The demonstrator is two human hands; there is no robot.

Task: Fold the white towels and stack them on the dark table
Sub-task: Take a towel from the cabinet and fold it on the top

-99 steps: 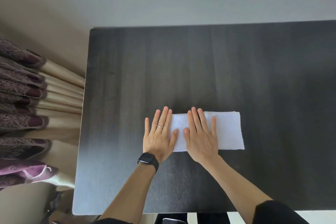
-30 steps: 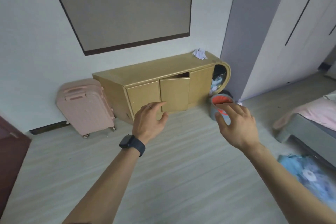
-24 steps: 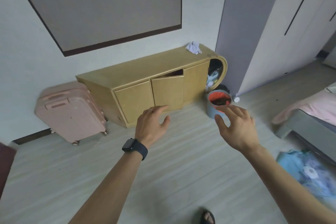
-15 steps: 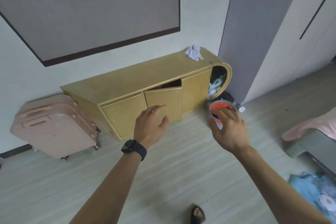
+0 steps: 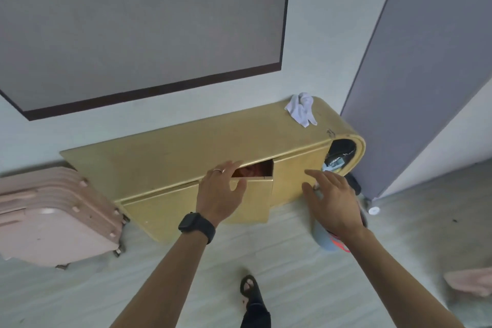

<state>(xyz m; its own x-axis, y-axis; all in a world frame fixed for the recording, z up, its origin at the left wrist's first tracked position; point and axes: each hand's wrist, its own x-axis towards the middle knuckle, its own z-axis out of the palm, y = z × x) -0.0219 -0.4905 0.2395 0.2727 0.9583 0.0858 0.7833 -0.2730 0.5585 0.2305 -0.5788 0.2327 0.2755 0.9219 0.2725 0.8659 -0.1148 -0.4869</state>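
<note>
"Where's the towel?"

"A crumpled white towel lies on top of the low yellow cabinet, near its rounded right end. It's well apart from both hands."

"And the hands?"

"The left hand, dark watch on the wrist, is at the top edge of the ajar door. Its fingers stretch over the edge, thumb in front, the grip loose and unclosed. I can't tell whether it touches the door. The right hand hovers with fingers spread, its grip empty, above a grey-blue bin."

"What else?"

"A pink suitcase stands left of the cabinet, and there's a sandalled foot on the floor."
</note>
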